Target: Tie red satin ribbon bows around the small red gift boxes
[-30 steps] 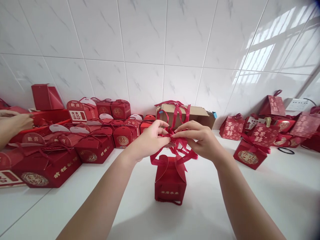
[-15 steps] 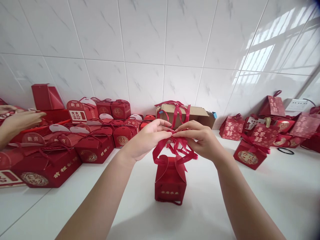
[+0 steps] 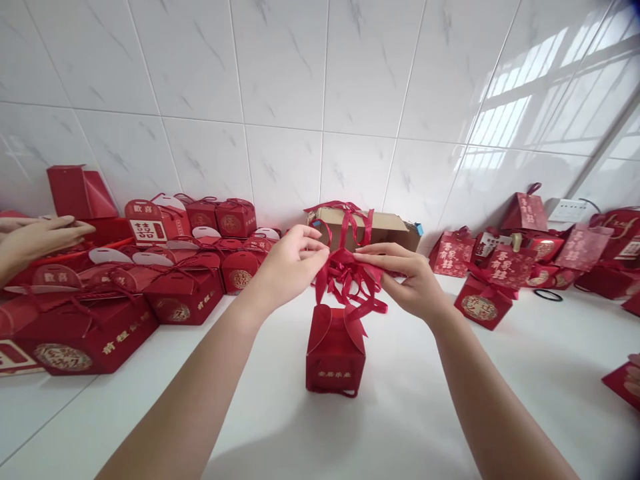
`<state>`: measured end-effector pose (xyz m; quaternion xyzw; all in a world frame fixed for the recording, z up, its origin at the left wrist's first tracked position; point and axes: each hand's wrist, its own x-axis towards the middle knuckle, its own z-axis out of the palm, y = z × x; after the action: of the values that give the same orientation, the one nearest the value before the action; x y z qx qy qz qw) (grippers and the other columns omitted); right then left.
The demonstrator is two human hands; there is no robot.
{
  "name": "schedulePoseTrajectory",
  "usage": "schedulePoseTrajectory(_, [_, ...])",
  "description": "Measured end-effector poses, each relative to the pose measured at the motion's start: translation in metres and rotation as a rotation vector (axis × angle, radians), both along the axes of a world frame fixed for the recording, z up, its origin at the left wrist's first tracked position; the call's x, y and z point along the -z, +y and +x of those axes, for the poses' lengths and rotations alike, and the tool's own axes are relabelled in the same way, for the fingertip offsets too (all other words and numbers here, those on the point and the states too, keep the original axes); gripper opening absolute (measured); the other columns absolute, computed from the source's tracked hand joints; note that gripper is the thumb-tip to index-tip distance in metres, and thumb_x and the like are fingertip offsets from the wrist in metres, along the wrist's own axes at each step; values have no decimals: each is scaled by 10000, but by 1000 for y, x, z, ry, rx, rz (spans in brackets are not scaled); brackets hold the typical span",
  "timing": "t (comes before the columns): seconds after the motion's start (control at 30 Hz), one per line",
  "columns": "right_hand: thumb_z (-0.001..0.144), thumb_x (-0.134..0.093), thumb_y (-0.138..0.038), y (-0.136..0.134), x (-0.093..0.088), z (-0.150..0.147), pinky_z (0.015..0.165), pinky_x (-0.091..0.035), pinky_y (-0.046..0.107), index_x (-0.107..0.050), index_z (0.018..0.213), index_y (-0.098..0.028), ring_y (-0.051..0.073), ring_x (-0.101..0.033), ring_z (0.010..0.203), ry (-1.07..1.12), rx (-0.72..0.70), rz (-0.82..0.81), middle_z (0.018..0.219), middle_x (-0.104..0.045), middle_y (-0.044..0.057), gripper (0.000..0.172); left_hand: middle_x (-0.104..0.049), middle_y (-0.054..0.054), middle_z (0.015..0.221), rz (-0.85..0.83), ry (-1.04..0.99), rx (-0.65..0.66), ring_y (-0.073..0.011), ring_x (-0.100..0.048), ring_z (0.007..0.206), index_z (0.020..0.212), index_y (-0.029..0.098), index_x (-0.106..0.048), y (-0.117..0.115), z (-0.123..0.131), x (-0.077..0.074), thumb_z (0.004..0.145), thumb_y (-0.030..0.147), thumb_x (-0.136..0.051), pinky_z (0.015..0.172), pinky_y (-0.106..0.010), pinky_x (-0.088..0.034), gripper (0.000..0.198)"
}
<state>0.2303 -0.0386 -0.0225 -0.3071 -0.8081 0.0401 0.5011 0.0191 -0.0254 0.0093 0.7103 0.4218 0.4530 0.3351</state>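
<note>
A small red gift box [image 3: 335,352] with gold characters stands upright on the white table in front of me. Red ribbon [image 3: 343,257] is threaded through its top flaps and drawn up above it into a knot or loop. My left hand [image 3: 300,263] pinches the ribbon's left side between thumb and fingers. On the other side, my right hand [image 3: 407,275] is closed on the ribbon, fingers stretched along it and thumb below. Behind the box, more loose ribbon partly blends with the held part, so the exact knot is hard to make out.
An open cardboard box [image 3: 390,227] with ribbon draped over it stands by the tiled wall. Red gift boxes [image 3: 95,327] crowd the left; more boxes [image 3: 483,303] stand right, near a black ring [image 3: 549,295]. Another person's hands [image 3: 40,241] are at far left; fingers [image 3: 634,377] show at right.
My hands have moved slightly apart, pulling the ribbon into a tighter knot or loop above the box. The view has shifted a little, and a red box with fingers has appeared at the right edge.
</note>
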Motion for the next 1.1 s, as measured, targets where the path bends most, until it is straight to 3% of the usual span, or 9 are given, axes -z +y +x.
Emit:
schedulePoseTrajectory(0.13, [857,-524,-198,-14,9,4,759,-517,312,-697,1004,-246,189,-604,964,140,104,-73,1028,-657,45,232,-625,-82,1070,222,119,-202,-206,-621,985,1098,199,-464,-5,-12,4,790,315,-561,842,-343,-507,343])
schedulePoseTrajectory(0.3, [832,-549,-297,-38,27,23,621,-479,287,-646,706,-195,173,-584,732,168,409,-165,771,-639,33,189,-640,-69,1049,318,372,-416,-223,-619,1008,1139,228,-446,-16,-48,19,777,337,-569,881,-349,-488,397])
schedulePoseTrajectory(0.4, [810,-536,-327,-49,45,42,577,-473,283,-595,634,-197,157,-542,623,137,567,-253,682,-601,17,227,-656,-27,956,297,576,-441,-205,-633,951,1092,247,-478,-20,-76,31,831,304,-473,881,-335,-470,267])
schedulePoseTrajectory(0.5, [793,-501,-328,-55,66,65,593,-488,306,-626,696,-202,178,-566,640,76,708,-399,746,-634,29,202,-659,-14,938,203,744,-430,-218,-629,923,1023,263,-514,-23,-102,44,861,283,-390,844,-334,-457,205])
schedulePoseTrajectory(0.6, [768,-492,-322,-58,89,86,576,-487,333,-636,721,-202,203,-593,635,-36,816,-603,787,-655,44,193,-667,-8,935,98,782,-424,-231,-630,864,1012,289,-518,-24,-120,58,863,319,-394,771,-321,-461,196])
schedulePoseTrajectory(0.73, [799,-462,-334,-58,110,98,572,-500,353,-654,764,-209,216,-620,645,-160,771,-733,857,-669,69,232,-680,-14,885,35,825,-393,-253,-627,806,985,272,-558,-25,-127,73,856,322,-370,678,-323,-456,233])
schedulePoseTrajectory(0.9, [832,-517,-451,-49,95,71,833,-489,498,-602,1125,-181,326,-573,1048,-135,775,-424,1176,-587,146,408,-607,-81,1146,134,782,-317,-290,-555,1061,994,237,-605,-14,-108,82,808,414,-466,869,-401,-450,292])
schedulePoseTrajectory(1.03, [876,-482,-494,-38,72,26,932,-470,426,-538,1241,-253,254,-531,1145,-173,362,-449,1280,-523,92,441,-534,-74,1262,14,523,-50,-259,-518,1141,1090,240,-589,-14,-69,80,781,536,-509,912,-381,-478,435])
schedulePoseTrajectory(1.1, [885,-456,-520,-32,67,5,977,-435,428,-488,1307,-265,250,-472,1215,-221,236,-488,1332,-478,89,494,-468,-65,1346,-19,457,87,-258,-467,1216,1156,265,-569,-16,-49,81,771,534,-536,962,-396,-458,471])
